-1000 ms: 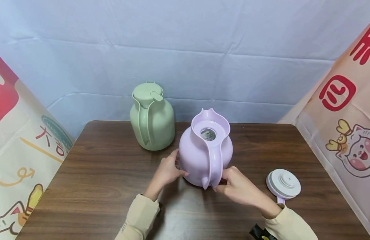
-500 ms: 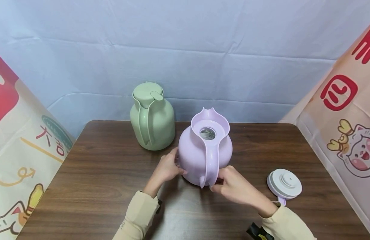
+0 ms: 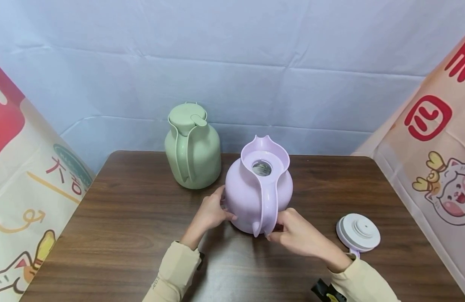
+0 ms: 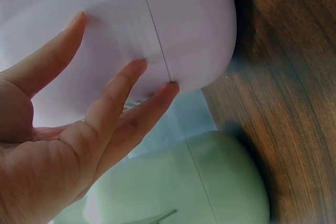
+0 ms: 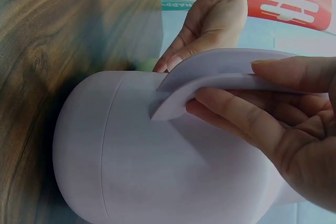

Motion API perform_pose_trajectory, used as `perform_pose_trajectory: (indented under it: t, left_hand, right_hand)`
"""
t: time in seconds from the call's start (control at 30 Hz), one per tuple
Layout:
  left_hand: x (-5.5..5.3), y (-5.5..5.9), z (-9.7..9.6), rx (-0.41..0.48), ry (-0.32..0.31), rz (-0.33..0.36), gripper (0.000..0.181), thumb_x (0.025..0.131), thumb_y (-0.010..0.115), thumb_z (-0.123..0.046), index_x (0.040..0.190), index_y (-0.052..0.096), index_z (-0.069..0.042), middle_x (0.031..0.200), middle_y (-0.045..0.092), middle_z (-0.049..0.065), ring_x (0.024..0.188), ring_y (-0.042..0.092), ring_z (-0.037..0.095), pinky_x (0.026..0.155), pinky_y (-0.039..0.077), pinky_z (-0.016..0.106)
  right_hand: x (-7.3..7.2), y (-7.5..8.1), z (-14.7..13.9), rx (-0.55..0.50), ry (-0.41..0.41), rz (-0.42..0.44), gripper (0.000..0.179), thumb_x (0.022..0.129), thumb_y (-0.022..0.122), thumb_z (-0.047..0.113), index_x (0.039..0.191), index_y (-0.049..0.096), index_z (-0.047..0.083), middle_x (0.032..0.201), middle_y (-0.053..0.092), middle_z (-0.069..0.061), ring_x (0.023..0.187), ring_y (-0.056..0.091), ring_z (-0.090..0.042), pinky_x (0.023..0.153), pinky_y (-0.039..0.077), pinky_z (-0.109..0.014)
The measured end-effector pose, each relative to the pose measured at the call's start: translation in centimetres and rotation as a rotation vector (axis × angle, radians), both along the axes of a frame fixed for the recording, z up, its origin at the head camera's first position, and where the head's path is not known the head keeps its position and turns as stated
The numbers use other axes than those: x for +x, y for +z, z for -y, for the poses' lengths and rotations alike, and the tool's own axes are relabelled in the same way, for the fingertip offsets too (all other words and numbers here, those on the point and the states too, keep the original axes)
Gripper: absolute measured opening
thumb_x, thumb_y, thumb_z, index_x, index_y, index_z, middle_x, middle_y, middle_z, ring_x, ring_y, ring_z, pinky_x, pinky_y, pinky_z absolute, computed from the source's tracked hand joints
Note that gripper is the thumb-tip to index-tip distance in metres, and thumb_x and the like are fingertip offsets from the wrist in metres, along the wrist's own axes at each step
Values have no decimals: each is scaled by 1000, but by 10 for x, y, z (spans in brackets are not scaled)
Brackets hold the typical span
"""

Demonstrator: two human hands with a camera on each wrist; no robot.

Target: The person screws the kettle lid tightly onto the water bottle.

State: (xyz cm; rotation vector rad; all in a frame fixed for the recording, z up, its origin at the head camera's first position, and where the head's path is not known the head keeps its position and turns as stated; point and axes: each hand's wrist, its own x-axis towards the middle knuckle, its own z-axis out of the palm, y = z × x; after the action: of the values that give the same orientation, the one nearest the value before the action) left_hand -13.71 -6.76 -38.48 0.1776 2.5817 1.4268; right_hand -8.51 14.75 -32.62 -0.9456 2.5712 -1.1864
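A lilac vacuum jug (image 3: 240, 197) stands upright on the wooden table, its handle facing me. With no lid on, its round mouth (image 3: 261, 168) shows a shiny inside. My left hand (image 3: 207, 214) touches the jug's lower left side, thumb and fingers spread and fairly straight against the wall in the left wrist view. Low on the handle (image 5: 210, 80), my right hand (image 5: 283, 129) pinches it between thumb and fingers. The jug's white and grey lid (image 3: 358, 231), with a lilac tab, lies upside down to the right of my right hand.
A green vacuum jug (image 3: 206, 157) with its lid on stands behind and left of the lilac one, near the back edge of the table (image 3: 115, 218). A pale cloth (image 3: 232, 75) hangs behind, with printed cloths at both sides.
The lilac jug's handle has swung very slightly left, and my right hand has shifted with it. My left hand stays against the jug's side. The view has drifted a little.
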Motion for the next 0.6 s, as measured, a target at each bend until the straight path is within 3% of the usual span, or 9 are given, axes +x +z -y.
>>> perform_pose_trajectory:
  t: [0.27, 0.6]
  left_hand:
    - [0, -1, 1, -13, -3, -16, 87, 59, 83, -4, 134, 39, 0, 114, 57, 23, 86, 64, 27, 69, 51, 27]
    - [1, -1, 1, -70, -15, -55, 87, 59, 84, -10, 134, 41, -1, 114, 59, 18, 98, 60, 29, 79, 48, 36]
  right_hand:
    - [-1, -2, 1, 17, -10, -14, 18, 68, 62, -4, 64, 60, 14, 57, 46, 14, 52, 40, 2, 47, 38, -20]
    - [1, 2, 0, 13, -16, -16, 15, 70, 64, -2, 66, 61, 12, 58, 48, 13, 52, 41, 1, 47, 39, -20]
